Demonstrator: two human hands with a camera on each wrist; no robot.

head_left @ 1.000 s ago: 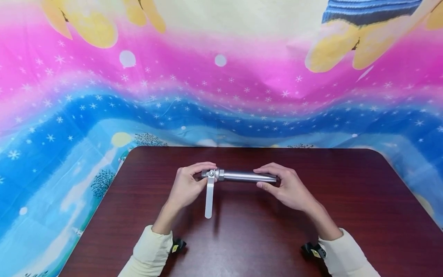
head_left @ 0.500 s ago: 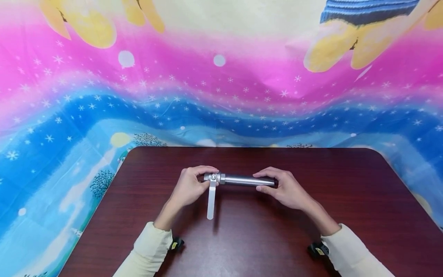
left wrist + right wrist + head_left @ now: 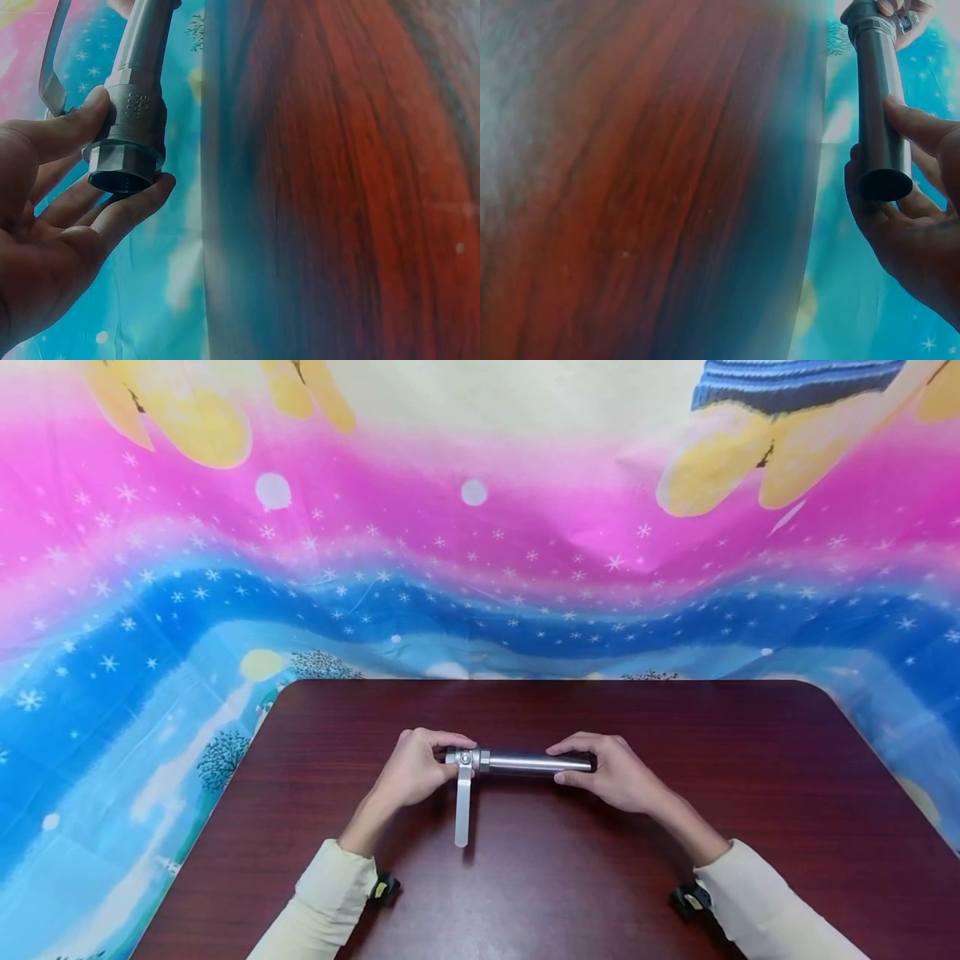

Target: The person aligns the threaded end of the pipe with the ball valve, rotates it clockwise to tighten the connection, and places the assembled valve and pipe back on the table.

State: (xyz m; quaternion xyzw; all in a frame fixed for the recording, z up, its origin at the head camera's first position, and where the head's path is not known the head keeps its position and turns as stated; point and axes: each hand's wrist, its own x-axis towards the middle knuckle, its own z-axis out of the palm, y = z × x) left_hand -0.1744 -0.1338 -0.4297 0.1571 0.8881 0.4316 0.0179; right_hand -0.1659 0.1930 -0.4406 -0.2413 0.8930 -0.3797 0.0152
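A steel ball valve (image 3: 467, 758) with a flat lever handle (image 3: 462, 810) is joined to a straight metal pipe (image 3: 525, 763). My left hand (image 3: 412, 770) grips the valve body at the left end, thumb on the near side. In the left wrist view the hexagonal end (image 3: 124, 161) of the valve shows its round opening. At the other end my right hand (image 3: 618, 772) holds the pipe between thumb and fingers. The right wrist view shows the pipe's open end (image 3: 885, 184). Held level above the table, the assembly has its lever pointing toward me.
The dark red-brown wooden table (image 3: 570, 877) lies beneath both hands. Behind it hangs a printed cloth (image 3: 480, 560) in pink and blue with snowflakes. Black wrist cameras (image 3: 386, 888) sit at both cuffs.
Both hands have brought the valve and pipe a little nearer to me and lower in the head view, with the valve end shifting slightly right. Both grips look the same.
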